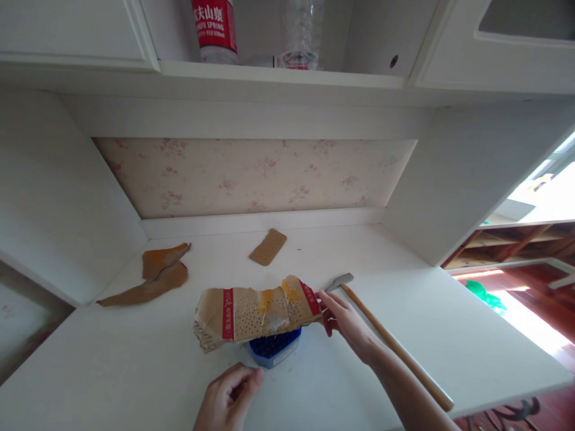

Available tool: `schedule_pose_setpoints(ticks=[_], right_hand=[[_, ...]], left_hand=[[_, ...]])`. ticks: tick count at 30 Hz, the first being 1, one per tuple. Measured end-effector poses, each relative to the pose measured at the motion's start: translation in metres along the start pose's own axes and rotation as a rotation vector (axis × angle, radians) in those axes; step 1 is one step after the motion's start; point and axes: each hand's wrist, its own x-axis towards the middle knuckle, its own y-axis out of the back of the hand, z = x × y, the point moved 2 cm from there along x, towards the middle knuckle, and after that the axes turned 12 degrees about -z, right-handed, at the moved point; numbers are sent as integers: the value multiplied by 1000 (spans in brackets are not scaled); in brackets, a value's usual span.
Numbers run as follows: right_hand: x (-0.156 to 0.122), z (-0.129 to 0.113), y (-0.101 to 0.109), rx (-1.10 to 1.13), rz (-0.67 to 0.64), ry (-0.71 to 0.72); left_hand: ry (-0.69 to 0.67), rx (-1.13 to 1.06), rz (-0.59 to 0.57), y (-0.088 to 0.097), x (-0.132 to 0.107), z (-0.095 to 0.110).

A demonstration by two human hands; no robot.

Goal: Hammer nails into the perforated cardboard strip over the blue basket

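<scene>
A torn piece of cardboard [251, 317] with red printed bands, yellowish tape and many small punched holes lies across a blue plastic box [275, 354], covering its back part. My right hand [344, 317] grips the cardboard's right end, index finger along the edge and other fingers curled beneath. In front of the box, my left hand [231, 392] is closed, thumb against the curled index finger near the box's front corner. Whatever may be pinched there is too small to make out. A hammer [395, 344] with a wooden handle lies just right of my right hand.
Torn cardboard scraps [157, 281] lie at the left on the white tabletop [471, 335]. A smaller perforated cardboard piece [268, 247] rests near the back. Overhead, a shelf [350, 76] holds a red-labelled bottle [215, 27] and a clear bottle [300, 30]. White panels flank both sides.
</scene>
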Motion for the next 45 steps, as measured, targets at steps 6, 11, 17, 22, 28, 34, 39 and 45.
schedule_pose_setpoints(ticks=[6, 11, 17, 22, 28, 34, 39, 45], right_hand=[[12, -12, -12, 262, -126, 32], [11, -29, -9, 476, -126, 95], [26, -50, -3, 624, -61, 226], [57, -37, -7, 691, 22, 306], [93, -9, -19, 751, 92, 320], [120, 2, -32, 746, 67, 307], [130, 8, -41, 738, 2, 305], [131, 15, -40, 747, -81, 294]], left_hand=[[22, 0, 74, 15, -3, -1], [20, 9, 9, 31, 1, -8], [-99, -23, 55, 52, 33, 6], [-175, -43, 83, 58, 77, 30], [-118, -343, -100, 57, 123, 26], [-115, -668, -41, 51, 169, 19], [-112, -747, -4, 35, 197, 18], [-84, -880, -32, 27, 209, 7]])
